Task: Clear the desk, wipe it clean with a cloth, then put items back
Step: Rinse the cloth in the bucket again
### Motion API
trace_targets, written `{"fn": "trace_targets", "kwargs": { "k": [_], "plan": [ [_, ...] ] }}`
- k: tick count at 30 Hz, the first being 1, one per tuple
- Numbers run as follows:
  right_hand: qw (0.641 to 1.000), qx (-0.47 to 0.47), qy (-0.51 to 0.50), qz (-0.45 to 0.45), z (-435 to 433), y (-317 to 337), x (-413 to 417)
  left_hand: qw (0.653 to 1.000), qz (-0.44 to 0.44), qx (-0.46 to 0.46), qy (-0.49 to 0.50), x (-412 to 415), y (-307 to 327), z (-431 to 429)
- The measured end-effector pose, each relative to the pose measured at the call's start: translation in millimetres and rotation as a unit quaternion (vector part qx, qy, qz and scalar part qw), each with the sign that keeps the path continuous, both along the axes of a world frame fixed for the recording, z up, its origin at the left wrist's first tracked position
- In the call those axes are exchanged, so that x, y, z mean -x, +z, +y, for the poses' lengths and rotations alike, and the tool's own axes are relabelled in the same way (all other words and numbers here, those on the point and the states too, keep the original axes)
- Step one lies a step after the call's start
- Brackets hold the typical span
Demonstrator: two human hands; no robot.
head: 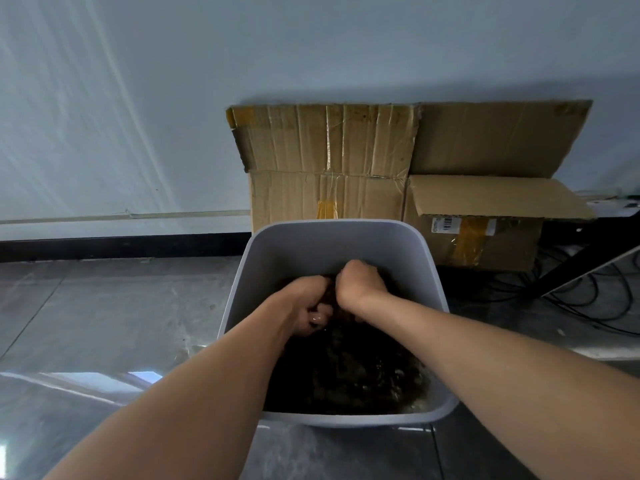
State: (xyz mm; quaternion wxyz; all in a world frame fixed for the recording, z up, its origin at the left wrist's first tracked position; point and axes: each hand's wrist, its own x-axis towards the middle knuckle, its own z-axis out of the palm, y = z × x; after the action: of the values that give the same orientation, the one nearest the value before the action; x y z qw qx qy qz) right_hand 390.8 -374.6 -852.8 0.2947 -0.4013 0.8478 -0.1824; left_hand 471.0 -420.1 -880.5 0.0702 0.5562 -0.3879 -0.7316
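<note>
Inside the tub [332, 226], the cloth [333, 295] is being squeezed by the left hand [308, 308] and right hand [358, 282], both grips closed round it, likely so drips are being caught.

The room is a bit dim, with cool gray light. The shiny floor [104, 323] has bright white glare at the lower left. The wet cloth [346, 368] looks almost black, with tiny shiny spots. Straight lines bend near the edges. Everything looks slightly soft.
</note>
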Motion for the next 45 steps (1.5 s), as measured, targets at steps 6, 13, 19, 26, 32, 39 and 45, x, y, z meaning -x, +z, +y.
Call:
{"fn": "trace_targets", "kwargs": {
  "k": [6, 13, 19, 26, 32, 39, 45],
  "plan": [
    [0.982, -0.155, 0.105, 0.033, 5, -12, 14, 0.917, -0.234, 0.301, -0.115, -2, -19, -1],
    [0.963, -0.179, 0.188, 0.076, 1, -32, 6, 0.850, -0.286, 0.315, -0.310, -7, -36, -2],
    [0.996, -0.035, -0.008, -0.078, -2, -5, -3, 0.979, -0.143, 0.120, -0.083, -1, -15, 6],
    [0.985, 0.046, -0.116, -0.121, 3, -3, 6, 0.989, -0.022, 0.139, 0.046, 2, 4, 0],
    [0.985, -0.057, 0.031, -0.160, 8, 14, 23, 0.975, -0.047, 0.210, 0.057, 2, 13, -1],
    [0.980, 0.012, -0.002, -0.199, 9, 13, 27, 0.961, -0.066, 0.230, 0.139, -3, 14, 2],
    [0.950, 0.037, -0.099, -0.294, 2, 16, 27, 0.999, -0.003, -0.027, 0.019, -9, 14, 2]
  ]
}}
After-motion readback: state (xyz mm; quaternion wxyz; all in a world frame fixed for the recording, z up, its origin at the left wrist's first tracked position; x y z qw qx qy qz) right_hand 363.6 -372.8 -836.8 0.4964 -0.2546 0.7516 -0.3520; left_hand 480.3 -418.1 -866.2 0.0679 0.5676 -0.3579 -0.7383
